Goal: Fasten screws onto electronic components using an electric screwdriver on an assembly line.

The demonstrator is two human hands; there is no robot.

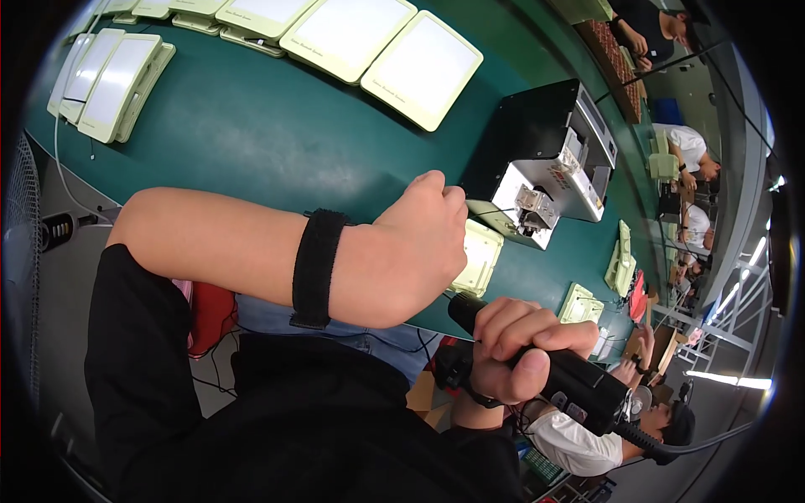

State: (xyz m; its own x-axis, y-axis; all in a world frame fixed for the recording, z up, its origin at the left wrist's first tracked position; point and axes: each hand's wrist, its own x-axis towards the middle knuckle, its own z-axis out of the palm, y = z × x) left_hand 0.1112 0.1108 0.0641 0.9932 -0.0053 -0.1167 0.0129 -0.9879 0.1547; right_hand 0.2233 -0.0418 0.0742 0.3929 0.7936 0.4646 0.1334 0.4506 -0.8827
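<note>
My right hand (516, 344) is wrapped round a black corded electric screwdriver (583, 390), whose tip end points up and left, toward my left hand (419, 251). A black strap (317, 268) circles the left wrist. The left fingers are curled closed, and what they hold, if anything, is hidden behind the back of the hand. Partly behind that hand lies a pale green plastic casing (480, 258) on the green table. Just beyond it stands a black and silver box-shaped machine (537, 168) with a small metal mechanism on its front.
Flat panels (423, 71) with pale green frames and white faces line the table's far edge. More panels are stacked (126, 88) at the far left. Other pale casings (580, 306) lie to the right. A co-worker in a white shirt (579, 440) sits at lower right.
</note>
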